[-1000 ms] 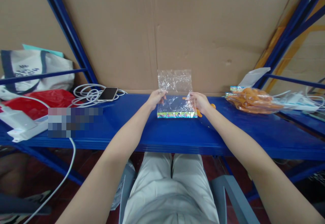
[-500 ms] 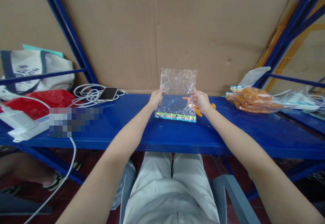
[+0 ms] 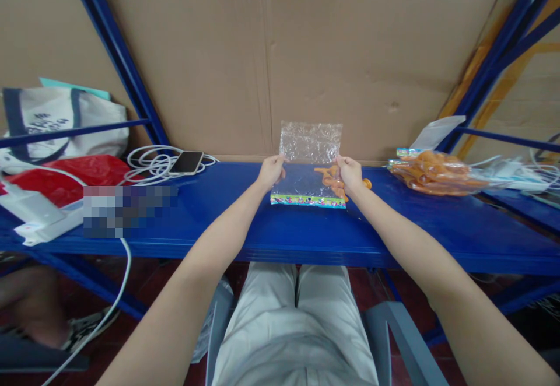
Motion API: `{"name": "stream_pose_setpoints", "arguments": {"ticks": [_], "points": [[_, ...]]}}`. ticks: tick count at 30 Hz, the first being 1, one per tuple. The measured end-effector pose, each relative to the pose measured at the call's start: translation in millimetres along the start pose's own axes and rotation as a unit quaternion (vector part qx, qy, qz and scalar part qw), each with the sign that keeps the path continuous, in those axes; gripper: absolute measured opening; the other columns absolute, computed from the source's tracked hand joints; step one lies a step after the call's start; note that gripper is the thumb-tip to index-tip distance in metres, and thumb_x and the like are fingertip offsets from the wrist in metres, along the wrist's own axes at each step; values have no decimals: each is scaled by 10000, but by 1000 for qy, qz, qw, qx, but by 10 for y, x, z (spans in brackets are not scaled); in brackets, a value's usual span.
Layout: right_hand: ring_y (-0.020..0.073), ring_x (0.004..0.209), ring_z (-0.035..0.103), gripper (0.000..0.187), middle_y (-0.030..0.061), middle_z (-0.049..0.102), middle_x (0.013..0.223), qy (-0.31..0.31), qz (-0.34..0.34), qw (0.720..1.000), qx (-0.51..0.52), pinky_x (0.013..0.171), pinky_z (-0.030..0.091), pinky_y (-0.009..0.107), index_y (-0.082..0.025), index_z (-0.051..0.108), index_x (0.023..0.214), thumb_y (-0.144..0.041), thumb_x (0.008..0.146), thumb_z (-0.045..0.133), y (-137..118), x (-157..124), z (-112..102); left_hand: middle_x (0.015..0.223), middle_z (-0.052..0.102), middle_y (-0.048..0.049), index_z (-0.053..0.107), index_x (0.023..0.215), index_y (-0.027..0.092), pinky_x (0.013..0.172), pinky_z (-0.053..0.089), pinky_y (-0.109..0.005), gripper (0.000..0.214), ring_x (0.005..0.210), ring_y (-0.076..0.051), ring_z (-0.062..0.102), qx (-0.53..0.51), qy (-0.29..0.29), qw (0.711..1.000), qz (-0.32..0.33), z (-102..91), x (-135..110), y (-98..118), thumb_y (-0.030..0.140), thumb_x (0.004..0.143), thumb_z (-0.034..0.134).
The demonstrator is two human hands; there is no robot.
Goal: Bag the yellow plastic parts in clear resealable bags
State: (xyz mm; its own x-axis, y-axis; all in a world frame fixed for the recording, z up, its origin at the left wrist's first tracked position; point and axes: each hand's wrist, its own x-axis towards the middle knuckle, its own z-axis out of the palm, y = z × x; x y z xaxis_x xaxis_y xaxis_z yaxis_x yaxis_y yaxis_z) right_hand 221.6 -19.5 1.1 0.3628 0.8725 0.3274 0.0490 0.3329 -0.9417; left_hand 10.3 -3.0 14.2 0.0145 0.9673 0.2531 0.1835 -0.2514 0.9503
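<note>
A clear plastic bag (image 3: pixel 306 164) with a colourful printed strip along its lower edge is held upright above the blue shelf (image 3: pixel 280 228). My left hand (image 3: pixel 271 172) pinches its left edge and my right hand (image 3: pixel 350 175) pinches its right edge, both closed on the bag. Orange pieces (image 3: pixel 331 179) show through the bag by my right hand; whether they are inside the bag or behind it I cannot tell.
A pile of orange items in clear bags (image 3: pixel 433 173) lies at the right. A phone (image 3: pixel 186 162) rests on coiled white cable (image 3: pixel 149 164) at the left, beside a red bag (image 3: pixel 65 173) and a white tote (image 3: pixel 56 120). A cardboard sheet (image 3: pixel 280 53) backs the shelf.
The bag has shifted slightly to the right and been pulled flatter between my hands. The orange pieces now show more plainly through it near my right hand.
</note>
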Motion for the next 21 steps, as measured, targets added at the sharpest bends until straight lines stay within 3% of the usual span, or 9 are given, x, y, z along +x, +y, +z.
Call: {"name": "stream_pose_setpoints", "arguments": {"ticks": [7, 12, 17, 21], "points": [[58, 395, 438, 227, -64, 496, 491, -14, 17, 999, 40, 401, 370, 161, -202, 534, 689, -297, 878, 616, 4, 14, -4, 451, 498, 62, 592, 836, 148, 350, 265, -173, 266, 272, -58, 370, -39, 21, 999, -2, -15, -8, 45, 245, 984, 394], [53, 405, 478, 157, -57, 558, 562, -58, 43, 997, 31, 405, 400, 155, -203, 525, 726, -225, 864, 596, -2, -40, 32, 583, 556, 80, 521, 954, 183, 362, 319, -149, 86, 329, -48, 440, -66, 87, 994, 5, -9, 42, 14, 163, 930, 442], [72, 461, 569, 200, -60, 645, 747, -44, 53, 997, 43, 445, 476, 193, -231, 450, 857, -134, 802, 616, 7, -78, 60, 790, 647, 69, 421, 1043, 226, 351, 309, -130, 293, 335, -22, 444, -72, 134, 988, 17, -13, 105, -58, 31, 827, 461], [84, 531, 619, 239, -31, 664, 874, -87, 34, 995, 40, 468, 497, 201, -236, 501, 929, -198, 771, 675, 44, -62, 38, 943, 665, 31, 476, 1023, 220, 361, 326, -119, 354, 366, -2, 485, -61, 140, 988, 32, -18, 109, -67, 4, 746, 519]]}}
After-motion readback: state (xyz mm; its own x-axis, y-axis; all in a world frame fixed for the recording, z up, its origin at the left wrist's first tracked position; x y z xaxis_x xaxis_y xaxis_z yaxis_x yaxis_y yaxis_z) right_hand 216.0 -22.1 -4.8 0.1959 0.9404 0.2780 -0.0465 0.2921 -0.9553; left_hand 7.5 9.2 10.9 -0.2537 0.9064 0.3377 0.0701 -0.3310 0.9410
